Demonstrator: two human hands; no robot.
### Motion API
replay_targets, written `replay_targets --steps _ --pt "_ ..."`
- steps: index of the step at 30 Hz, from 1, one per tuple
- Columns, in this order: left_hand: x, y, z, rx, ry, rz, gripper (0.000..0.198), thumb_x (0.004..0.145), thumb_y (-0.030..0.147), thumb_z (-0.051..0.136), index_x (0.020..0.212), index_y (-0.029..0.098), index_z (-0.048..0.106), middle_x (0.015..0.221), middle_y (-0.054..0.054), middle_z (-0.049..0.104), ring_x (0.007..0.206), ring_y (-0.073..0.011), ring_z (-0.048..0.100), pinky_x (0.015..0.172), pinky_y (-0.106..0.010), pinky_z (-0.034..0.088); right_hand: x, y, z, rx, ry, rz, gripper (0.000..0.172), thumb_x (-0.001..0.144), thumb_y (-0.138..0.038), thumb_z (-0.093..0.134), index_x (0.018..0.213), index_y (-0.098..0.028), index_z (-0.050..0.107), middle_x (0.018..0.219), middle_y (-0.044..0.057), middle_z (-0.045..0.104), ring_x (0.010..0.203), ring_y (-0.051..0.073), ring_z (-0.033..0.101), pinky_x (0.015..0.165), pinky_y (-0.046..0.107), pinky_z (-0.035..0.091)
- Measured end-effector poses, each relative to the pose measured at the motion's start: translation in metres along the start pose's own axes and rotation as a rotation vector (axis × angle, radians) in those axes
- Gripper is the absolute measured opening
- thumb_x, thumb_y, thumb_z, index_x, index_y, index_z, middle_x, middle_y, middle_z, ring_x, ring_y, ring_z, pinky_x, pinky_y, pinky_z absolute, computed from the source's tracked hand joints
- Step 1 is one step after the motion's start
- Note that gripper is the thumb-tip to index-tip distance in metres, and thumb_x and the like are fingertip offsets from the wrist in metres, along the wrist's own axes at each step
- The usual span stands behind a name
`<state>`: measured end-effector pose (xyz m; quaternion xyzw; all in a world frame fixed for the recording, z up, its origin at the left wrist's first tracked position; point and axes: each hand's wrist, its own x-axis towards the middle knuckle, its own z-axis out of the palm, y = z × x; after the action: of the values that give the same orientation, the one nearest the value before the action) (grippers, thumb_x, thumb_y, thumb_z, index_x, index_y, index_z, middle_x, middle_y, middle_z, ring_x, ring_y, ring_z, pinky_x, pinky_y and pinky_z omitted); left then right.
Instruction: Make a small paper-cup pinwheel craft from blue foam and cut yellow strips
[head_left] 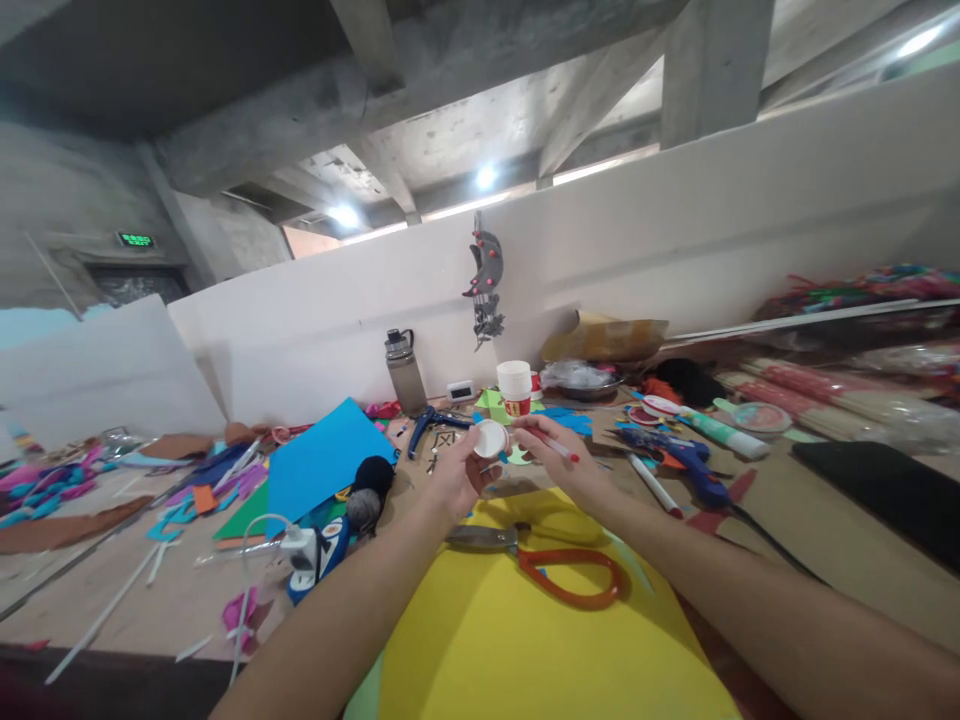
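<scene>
My left hand (pixel 466 472) is closed around a small paper cup (pixel 491 440), whose round white end faces me. A bit of blue shows at the cup's lower edge. Close beside it, my right hand (pixel 561 462) grips a slim white pen with a red end (pixel 568 453), which points to the right. The fingertips of that hand are near the cup; whether they touch it I cannot tell. Below both hands, large scissors with orange handles (pixel 574 578) lie on a yellow sheet (pixel 525 650). Just behind the hands stand white paper cups with red print (pixel 514 385).
A grey bottle (pixel 405 375) stands by the white partition (pixel 315 300). Blue sheets (pixel 322 470) and a power strip (pixel 319 560) lie left. On the right are a blue glue gun (pixel 694 465), a marker (pixel 654 485), a black tablet-like slab (pixel 885 495) and bundled sticks (pixel 810 400).
</scene>
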<state>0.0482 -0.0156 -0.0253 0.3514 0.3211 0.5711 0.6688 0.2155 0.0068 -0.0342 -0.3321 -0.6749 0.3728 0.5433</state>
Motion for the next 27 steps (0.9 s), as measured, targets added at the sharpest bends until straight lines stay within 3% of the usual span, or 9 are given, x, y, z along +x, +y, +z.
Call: replay_targets --steps 5,13,20,27 --pt "0.003 -0.011 -0.009 -0.02 0.026 0.048 0.029 0.077 0.033 0.066 0.1 0.015 0.064 0.082 -0.006 0.07 0.061 -0.0114 0.061 0.051 -0.021 0.048 -0.007 -0.008 0.005 -0.039 -0.076 -0.047 0.026 0.087 -0.041 0.049 0.092 -0.019 0.062 0.087 0.003 0.064 0.08 0.017 0.058 0.072 0.029 0.044" --pt "-0.004 -0.012 -0.007 0.008 -0.051 0.125 0.026 0.073 0.028 0.071 0.095 0.015 0.067 0.091 -0.006 0.07 0.075 -0.0125 0.063 0.066 -0.024 0.053 -0.005 0.002 0.004 -0.067 -0.083 0.006 0.033 0.082 -0.047 0.057 0.098 -0.019 0.061 0.093 0.004 0.064 0.083 0.018 0.057 0.073 0.03 0.045" --pt "-0.008 -0.011 -0.005 0.092 -0.023 0.138 0.037 0.069 0.034 0.073 0.099 0.013 0.067 0.089 -0.008 0.07 0.072 -0.0141 0.064 0.063 -0.024 0.054 -0.008 -0.005 0.003 0.016 -0.121 -0.022 0.028 0.083 -0.044 0.057 0.095 -0.019 0.061 0.087 0.003 0.062 0.073 0.015 0.056 0.067 0.028 0.046" --pt "-0.008 -0.012 -0.005 0.148 0.008 0.123 0.038 0.069 0.039 0.073 0.095 0.012 0.068 0.086 -0.009 0.071 0.07 -0.0152 0.064 0.059 -0.024 0.052 -0.005 0.003 0.004 0.045 -0.129 0.054 0.03 0.082 -0.045 0.058 0.095 -0.018 0.061 0.083 0.003 0.062 0.066 0.014 0.056 0.06 0.027 0.047"
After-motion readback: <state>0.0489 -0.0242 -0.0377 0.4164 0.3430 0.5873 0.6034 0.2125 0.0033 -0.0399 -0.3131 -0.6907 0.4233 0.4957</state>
